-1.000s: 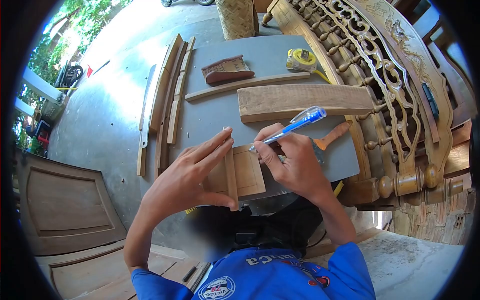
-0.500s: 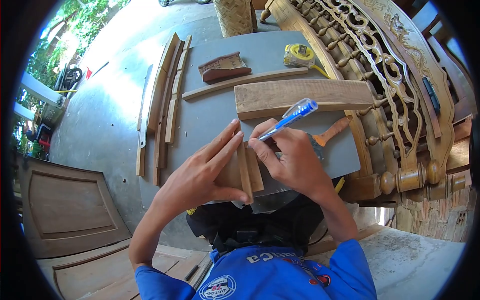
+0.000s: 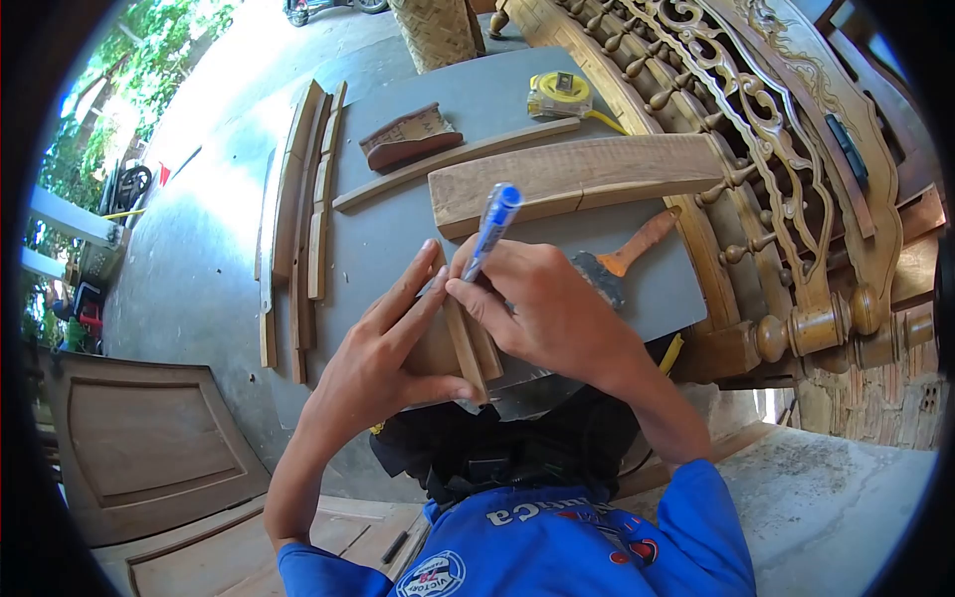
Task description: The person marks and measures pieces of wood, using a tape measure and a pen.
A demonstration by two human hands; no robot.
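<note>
Narrow wooden strip (image 3: 464,343) and the flat wooden piece (image 3: 486,352) it lies across are on our side of the thick plank (image 3: 582,179), near its left end. Our left hand (image 3: 373,353) is spread wide yet has hold of the strip, fingertips at the far end, thumb at the near one. Our right hand (image 3: 552,308) is closed in a writing pinch around a blue-capped pen (image 3: 492,224) (we cannot make out the tip, hidden by our fingers).

On our side of the plank, towards its right end, we have a brush (image 3: 642,244). Just beyond the plank lies a thin slat (image 3: 458,159); farther beyond are a curved piece of sandpaper (image 3: 410,139), to the left, and a yellow tape measure (image 3: 559,95). Long wooden lengths (image 3: 298,199) lie well left of the plank, and a carved wooden bench (image 3: 761,199) stands beside its right end.
</note>
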